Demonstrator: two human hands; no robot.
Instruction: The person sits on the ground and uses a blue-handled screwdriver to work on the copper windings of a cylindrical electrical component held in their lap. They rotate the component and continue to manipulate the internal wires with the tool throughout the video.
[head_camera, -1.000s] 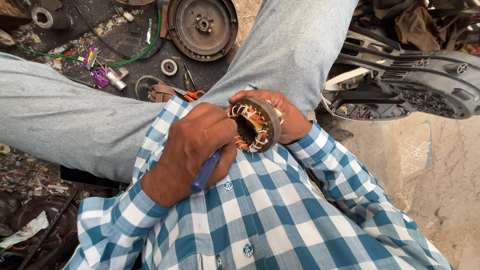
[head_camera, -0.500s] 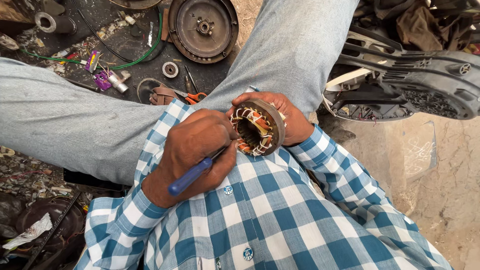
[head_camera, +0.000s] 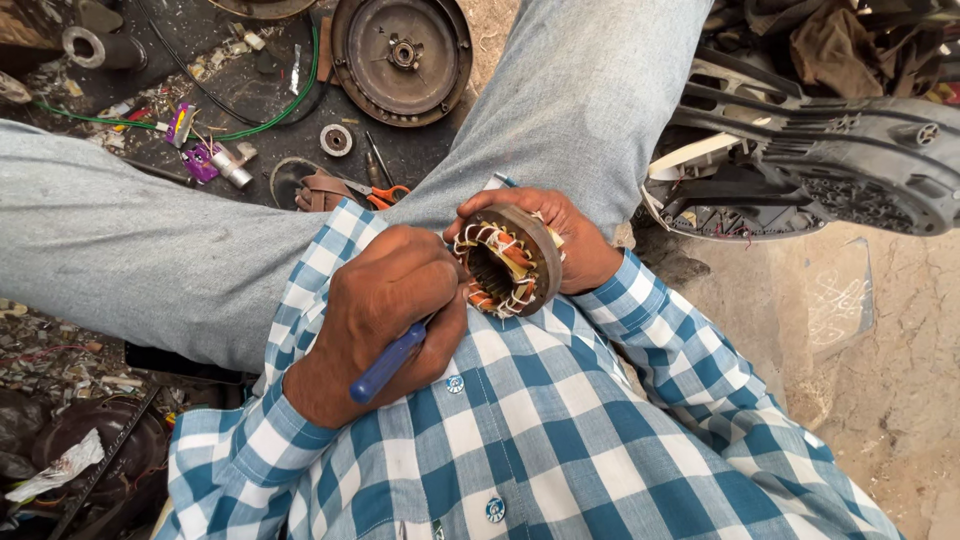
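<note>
We've got the left hand (head_camera: 395, 300) gripping a blue-handled tool (head_camera: 388, 362), tip in the coil ring (head_camera: 505, 262), right hand (head_camera: 570, 240) clutching it; a slip could nick windings.

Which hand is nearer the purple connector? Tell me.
Left. The left hand, gripping a tool, is below-right of the connector; the right hand, holding the stator, is farther right.
</note>
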